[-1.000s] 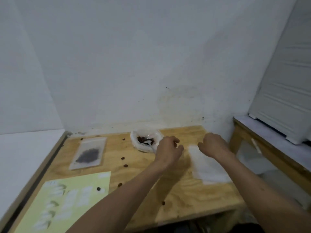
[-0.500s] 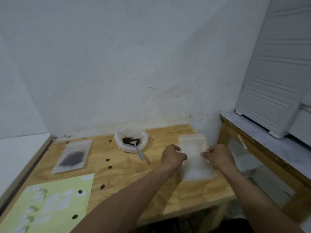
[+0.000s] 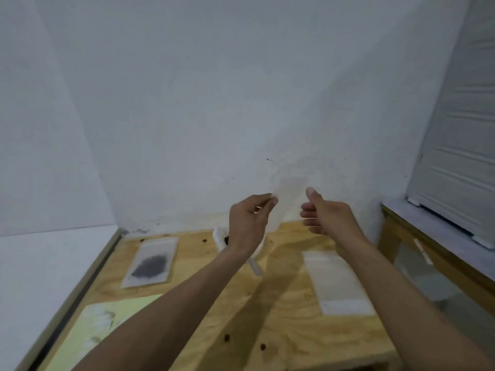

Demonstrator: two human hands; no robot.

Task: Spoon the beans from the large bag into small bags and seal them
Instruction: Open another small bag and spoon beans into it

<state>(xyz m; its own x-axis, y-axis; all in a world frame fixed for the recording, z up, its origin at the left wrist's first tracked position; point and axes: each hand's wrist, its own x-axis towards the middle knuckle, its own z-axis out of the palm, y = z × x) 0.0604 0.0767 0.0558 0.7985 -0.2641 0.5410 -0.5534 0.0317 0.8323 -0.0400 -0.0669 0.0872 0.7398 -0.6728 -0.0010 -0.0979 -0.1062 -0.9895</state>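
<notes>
An empty clear small bag (image 3: 290,199) hangs in the air in front of the wall, held between both hands. My left hand (image 3: 251,220) pinches its left edge and my right hand (image 3: 325,214) pinches its right edge. Below and behind my left hand lies the large bag of beans (image 3: 220,236), mostly hidden by my wrist, with a white spoon (image 3: 254,267) sticking out toward me. A stack of empty small bags (image 3: 337,282) lies flat at the table's right. A filled small bag (image 3: 151,263) with dark beans lies at the back left.
The wooden table (image 3: 281,317) carries several loose beans (image 3: 227,337) near its front. A pale green sheet (image 3: 107,330) lies at the front left. A second bench (image 3: 428,236) with a white appliance (image 3: 455,156) stands to the right. The wall is close behind.
Both hands have lifted one small bag off the stack on the right and raised it in front of the wall. The view has tilted upward.
</notes>
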